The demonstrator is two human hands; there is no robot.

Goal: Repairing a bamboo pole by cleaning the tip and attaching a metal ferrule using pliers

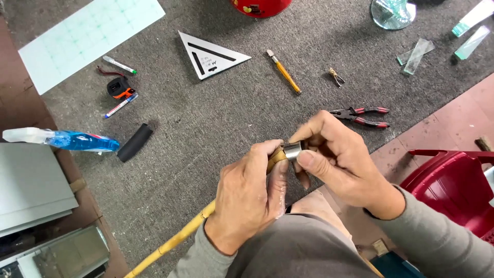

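Nearest, a grey sleeve on each arm, both meeting low in the middle of the view. Left hand (250, 195) wrapped in a full grip round a yellow bamboo stick (177, 239), fist closed just below the stick's upper end, shaft slanting down and left out of the fist. Right hand (337, 157) pinching a small metal cap (293, 151) between thumb and forefinger, grip narrow and closed on it, cap sitting at the very tip of the stick and touching the left thumb. All held above a grey carpeted desk (216, 123).

Just beyond the right hand, red-handled pliers (360, 116) lying flat. Off to the right, a red plastic chair (450, 185). To the left, a black cylinder (135, 142), and beside it a blue spray bottle (62, 139) on its side.

Farther out, a yellow-handled glass cutter (284, 72), a small metal clip (336, 77), a grey metal triangle square (208, 54), a black and orange tape measure (119, 87) between two white markers (119, 65). Farthest, a pale gridded sheet (87, 36) at upper left and strips of clear glass (417, 55) at upper right.
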